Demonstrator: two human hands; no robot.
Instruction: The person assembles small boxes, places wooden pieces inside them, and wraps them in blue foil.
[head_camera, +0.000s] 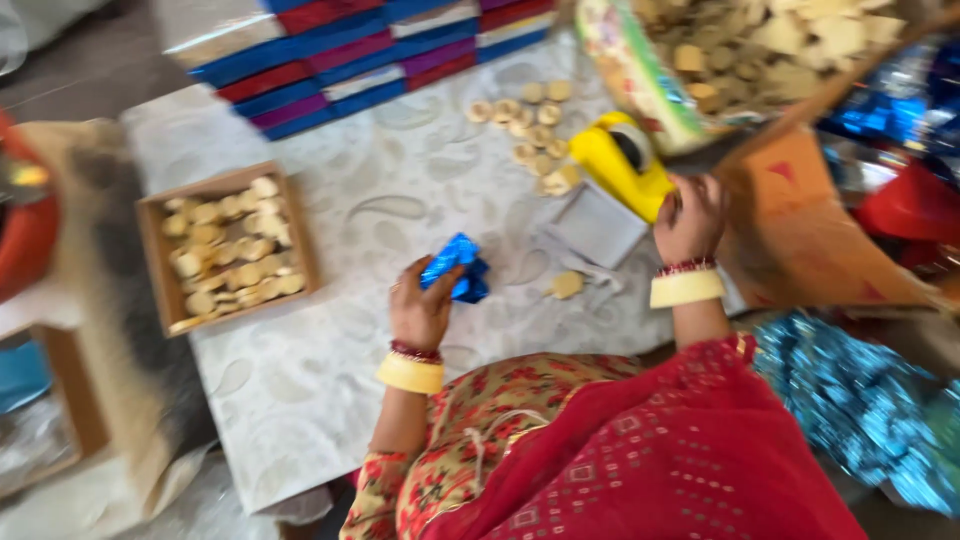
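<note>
Pale patterned tabletop (330, 300) under biscuits (525, 115), boxes (340, 50)

Bright, busy workspace, seen from above, and blurred.
A desk (330, 400) under a pale paisley-patterned cloth filled the middle; grey floor (90, 60) showed at the top left, and soft, even light lay across everything, with shiny blue foil (860, 400) heaped off to the right.

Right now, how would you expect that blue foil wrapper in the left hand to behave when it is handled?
The blue foil wrapper looks crumpled in the left hand, so it is probably thin, floppy and very light. Its shiny surface suggests it may slip between the fingers. It would likely crease rather than spring back, and hardly roll on the table.
</note>
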